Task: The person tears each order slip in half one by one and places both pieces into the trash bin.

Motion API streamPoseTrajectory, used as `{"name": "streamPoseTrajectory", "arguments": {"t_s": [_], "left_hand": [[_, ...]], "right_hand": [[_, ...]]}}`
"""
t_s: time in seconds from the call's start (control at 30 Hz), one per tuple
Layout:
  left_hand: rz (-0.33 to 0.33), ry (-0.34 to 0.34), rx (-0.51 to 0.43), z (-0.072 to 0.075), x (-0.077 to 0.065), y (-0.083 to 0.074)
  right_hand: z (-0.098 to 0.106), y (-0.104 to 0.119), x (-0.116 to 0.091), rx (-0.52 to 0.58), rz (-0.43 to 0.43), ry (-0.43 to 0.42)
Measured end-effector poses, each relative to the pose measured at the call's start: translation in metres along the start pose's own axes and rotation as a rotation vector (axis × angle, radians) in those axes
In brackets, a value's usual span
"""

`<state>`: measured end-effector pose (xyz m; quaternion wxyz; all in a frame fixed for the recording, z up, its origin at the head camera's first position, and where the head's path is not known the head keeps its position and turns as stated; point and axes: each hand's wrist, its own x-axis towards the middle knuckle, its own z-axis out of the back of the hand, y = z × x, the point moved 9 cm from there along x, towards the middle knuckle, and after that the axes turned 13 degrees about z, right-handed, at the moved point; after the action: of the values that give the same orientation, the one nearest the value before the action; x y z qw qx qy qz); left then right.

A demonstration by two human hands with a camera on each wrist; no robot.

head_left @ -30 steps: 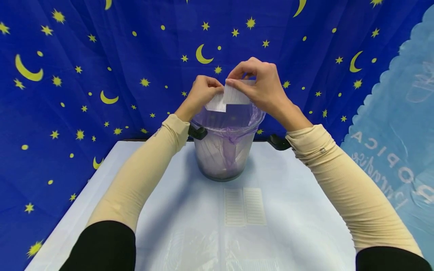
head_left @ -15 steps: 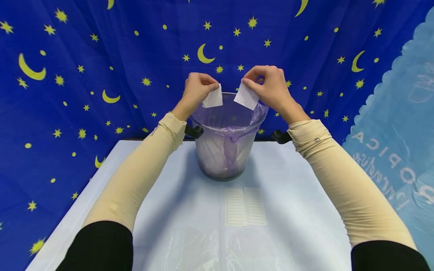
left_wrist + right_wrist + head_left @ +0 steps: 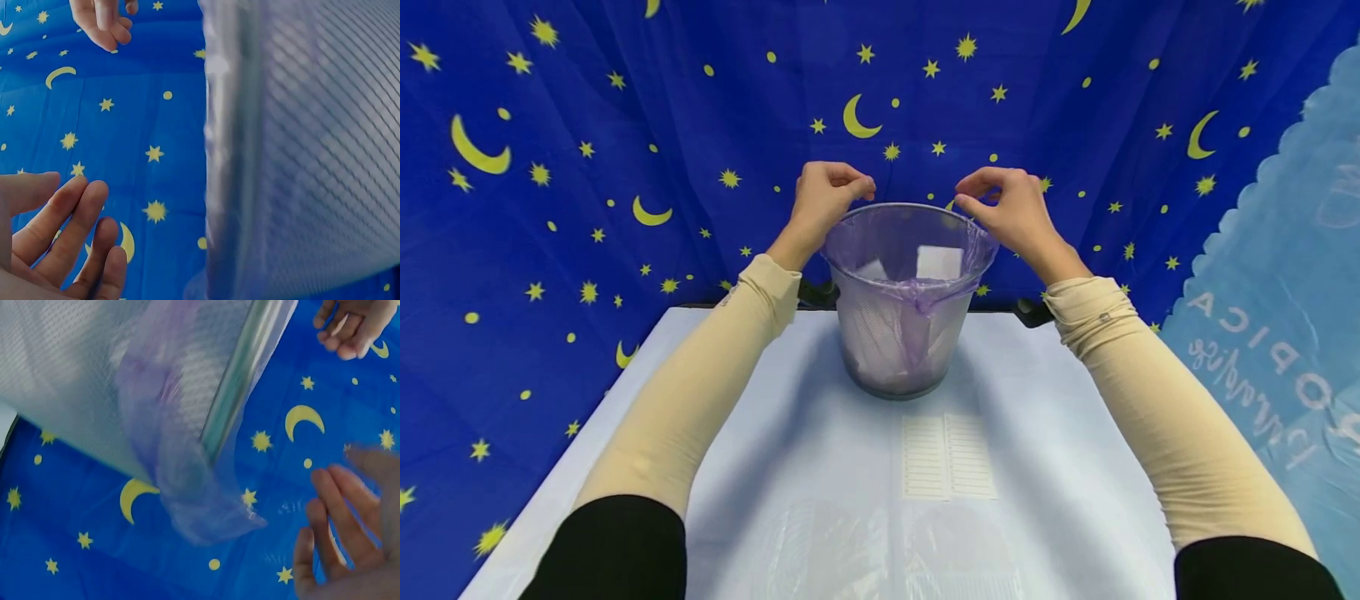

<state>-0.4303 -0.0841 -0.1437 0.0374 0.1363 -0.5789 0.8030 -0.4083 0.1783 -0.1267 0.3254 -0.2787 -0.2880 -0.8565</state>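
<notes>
A mesh wastebasket [image 3: 868, 333] with a purple bag liner [image 3: 916, 333] stands upright toward the table's back edge. Inside its mouth show a white paper piece [image 3: 940, 262] on the right and another paper piece [image 3: 872, 271], partly hidden by the rim, on the left. Above the rim's left side is my left hand [image 3: 822, 204], holding nothing, its fingers loosely bent in the left wrist view. My right hand [image 3: 1011, 208] hovers above the right side, thumb and fingers apart. The right wrist view shows that hand [image 3: 344, 531] beside the loose liner edge [image 3: 200, 512].
Two ruled paper strips, a left strip [image 3: 923, 458] and a right strip [image 3: 972, 457], lie side by side in front of the wastebasket. Clear plastic [image 3: 835, 542] covers the near table. A blue star-patterned cloth [image 3: 730, 100] hangs behind.
Both hands held paper pieces that touched or overlapped, then moved apart with one each. Now both have let go, and the pieces are down inside the wastebasket's mouth.
</notes>
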Motion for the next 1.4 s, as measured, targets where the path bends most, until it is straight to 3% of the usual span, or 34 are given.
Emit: {"name": "streamPoseTrajectory", "arguments": {"t_s": [0.2,0.5,0.63,1.13,1.4], "left_hand": [[-0.011,-0.007,0.028,0.018,0.000,0.010],[0.076,-0.038,0.079,0.060,-0.003,0.040],[0.133,-0.044,0.087,0.070,-0.004,0.053],[0.149,-0.088,0.118,0.068,-0.008,0.089],[0.162,-0.083,0.130,0.060,-0.016,0.121]], "right_hand": [[-0.004,-0.012,-0.015,0.014,-0.032,0.087],[0.014,-0.041,-0.047,-0.002,-0.103,0.008],[0.017,-0.048,-0.057,-0.008,-0.118,-0.018],[-0.003,-0.076,-0.104,-0.005,-0.171,-0.067],[-0.020,-0.087,-0.134,0.008,-0.219,-0.061]]}}
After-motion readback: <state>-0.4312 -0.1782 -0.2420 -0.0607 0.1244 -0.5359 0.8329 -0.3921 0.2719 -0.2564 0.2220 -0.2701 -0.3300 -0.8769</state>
